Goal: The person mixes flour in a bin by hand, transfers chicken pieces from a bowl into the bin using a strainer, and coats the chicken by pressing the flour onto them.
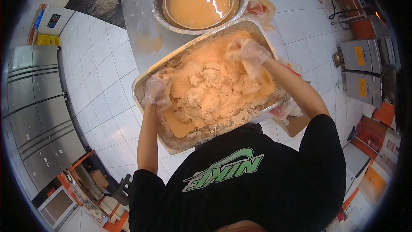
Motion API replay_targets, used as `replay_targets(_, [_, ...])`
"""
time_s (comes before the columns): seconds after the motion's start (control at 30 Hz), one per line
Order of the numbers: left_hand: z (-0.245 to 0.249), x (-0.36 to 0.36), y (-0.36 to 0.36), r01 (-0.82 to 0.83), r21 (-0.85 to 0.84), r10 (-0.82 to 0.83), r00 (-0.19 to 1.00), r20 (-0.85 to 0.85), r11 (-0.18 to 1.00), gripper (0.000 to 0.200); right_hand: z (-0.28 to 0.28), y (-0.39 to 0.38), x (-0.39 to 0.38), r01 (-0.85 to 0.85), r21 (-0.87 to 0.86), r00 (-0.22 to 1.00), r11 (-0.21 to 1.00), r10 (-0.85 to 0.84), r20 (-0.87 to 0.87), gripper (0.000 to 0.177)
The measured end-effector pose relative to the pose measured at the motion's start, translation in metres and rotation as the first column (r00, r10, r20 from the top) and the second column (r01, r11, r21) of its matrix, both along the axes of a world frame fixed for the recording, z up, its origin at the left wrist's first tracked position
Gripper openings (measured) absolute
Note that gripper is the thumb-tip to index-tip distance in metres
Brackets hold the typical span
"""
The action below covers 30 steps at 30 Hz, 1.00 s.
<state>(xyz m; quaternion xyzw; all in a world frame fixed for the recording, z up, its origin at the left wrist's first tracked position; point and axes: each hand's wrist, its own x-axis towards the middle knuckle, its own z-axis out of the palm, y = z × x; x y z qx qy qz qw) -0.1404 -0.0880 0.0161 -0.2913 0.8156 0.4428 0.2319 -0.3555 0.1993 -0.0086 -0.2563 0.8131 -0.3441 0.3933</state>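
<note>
A large metal tray (pixel 249 116) holds a heap of flour-coated pieces (pixel 210 81), perhaps chicken, in loose orange-tinted flour (pixel 268 83). My left hand (pixel 156 92), in a clear plastic glove, is over the tray's left end, beside the heap. My right hand (pixel 251 53), gloved the same way, is at the far right part of the tray, low over the flour. Glove folds and motion blur hide the fingers of both hands, so I cannot make out whether they grip anything.
Beyond the tray, a metal bowl (pixel 157 6) holds a smaller basin of orange liquid (pixel 199 2). Both stand on a steel table (pixel 137 25). Plastic bags (pixel 260 6) lie to the right. Steel cabinets (pixel 43 116) line the left, and fryer-like units (pixel 362 73) stand at right.
</note>
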Motion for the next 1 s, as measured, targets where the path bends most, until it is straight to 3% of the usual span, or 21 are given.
replay_targets(0.03, [-0.029,0.005,-0.011,0.036,0.002,-0.036,0.999,0.017,0.999,0.037,-0.018,0.0,-0.012,0.142,0.004,0.987,0.99,-0.141,0.076,0.054])
replay_targets(0.13, [-0.097,0.01,-0.028,0.171,0.043,-0.172,0.985,0.009,0.984,0.041,-0.074,-0.014,-0.032,-0.068,0.047,0.996,0.997,0.071,-0.053,0.051])
replay_targets(0.23, [-0.119,0.001,-0.027,0.238,0.186,-0.23,0.971,-0.061,0.953,0.045,-0.096,-0.042,-0.032,-0.238,0.059,0.956,0.969,0.223,0.191,0.048])
replay_targets(0.3, [-0.138,-0.015,-0.023,0.346,0.253,-0.311,0.935,-0.169,0.904,0.045,-0.132,-0.057,-0.038,-0.242,-0.085,0.884,0.967,0.255,0.392,0.045])
replay_targets(0.33, [-0.15,-0.024,-0.022,0.415,0.275,-0.356,0.903,-0.239,0.867,0.044,-0.144,-0.056,-0.038,-0.23,-0.061,0.867,0.971,0.234,0.441,0.042])
replay_targets(0.37, [-0.149,-0.034,-0.008,0.434,0.3,-0.368,0.895,-0.252,0.849,0.043,-0.144,-0.057,-0.035,-0.22,-0.036,0.848,0.975,0.209,0.487,0.04])
replay_targets(0.43, [-0.121,-0.058,0.025,0.414,0.356,-0.362,0.909,-0.206,0.838,0.039,-0.086,-0.072,-0.014,-0.197,0.189,0.879,0.962,0.088,0.469,0.031])
replay_targets(0.47, [-0.106,-0.064,0.035,0.373,0.381,-0.344,0.928,-0.145,0.846,0.038,-0.092,-0.069,-0.006,-0.095,0.092,0.862,0.991,0.036,0.506,0.031])
replay_targets(0.53, [-0.129,-0.057,0.035,0.582,-0.031,-0.524,0.707,-0.475,0.812,0.034,-0.109,-0.064,0.008,0.124,-0.095,0.808,0.988,-0.045,0.587,0.031])
replay_targets(0.57, [-0.138,-0.052,0.034,0.602,-0.255,-0.62,0.538,-0.571,0.757,0.034,-0.096,-0.064,0.011,-0.16,-0.192,0.891,0.968,0.226,0.393,0.034])
replay_targets(0.6, [-0.135,-0.056,0.027,0.729,-0.274,-0.717,0.403,-0.568,0.627,0.034,-0.071,-0.067,0.009,-0.444,-0.224,0.861,0.868,0.482,0.161,0.036])
replay_targets(0.63, [-0.13,-0.063,0.017,0.828,-0.294,-0.788,0.254,-0.562,0.477,0.035,-0.061,-0.068,0.014,-0.542,-0.27,0.827,0.796,0.563,0.0,0.037])
replay_targets(0.67, [-0.116,-0.06,0.019,0.819,-0.309,-0.817,0.295,-0.495,0.483,0.033,-0.052,-0.069,0.018,-0.627,-0.297,0.777,0.72,0.606,-0.17,0.038])
replay_targets(0.7, [-0.103,-0.058,0.02,0.812,-0.326,-0.843,0.332,-0.424,0.484,0.032,-0.054,-0.067,0.03,-0.557,-0.414,0.83,0.72,0.502,-0.244,0.037])
replay_targets(0.73, [-0.078,-0.039,0.037,0.686,-0.364,-0.777,0.559,-0.29,0.63,0.029,-0.053,-0.064,0.042,-0.487,-0.529,0.873,0.695,0.385,-0.298,0.036])
replay_targets(0.8, [-0.051,-0.014,0.051,0.395,-0.482,-0.571,0.764,-0.301,0.782,0.019,-0.03,-0.06,0.06,-0.452,-0.509,0.892,0.733,0.386,-0.237,0.044])
replay_targets(0.83, [-0.046,-0.007,0.053,0.257,-0.513,-0.506,0.745,-0.435,0.819,0.014,-0.018,-0.056,0.069,-0.433,-0.497,0.901,0.753,0.383,-0.204,0.048])
replay_targets(0.87, [-0.039,0.0,0.054,0.117,-0.52,-0.442,0.698,-0.563,0.846,0.011,-0.01,-0.047,0.076,-0.465,-0.457,0.876,0.759,0.319,-0.362,0.052])
replay_targets(0.93, [-0.011,0.014,0.053,0.07,-0.305,-0.231,0.815,-0.531,0.95,0.013,0.0,-0.026,0.087,-0.501,-0.368,0.747,0.784,0.176,-0.641,0.061])
replay_targets(0.97, [-0.018,0.024,0.043,0.083,-0.253,-0.199,0.857,-0.475,0.964,0.015,0.004,-0.025,0.087,-0.425,-0.364,0.859,0.829,0.243,-0.451,0.064])
replay_targets(1.0, [-0.035,0.035,0.028,0.193,-0.324,-0.305,0.888,-0.343,0.926,0.018,0.009,-0.024,0.086,-0.352,-0.341,0.93,0.872,0.283,-0.237,0.067])
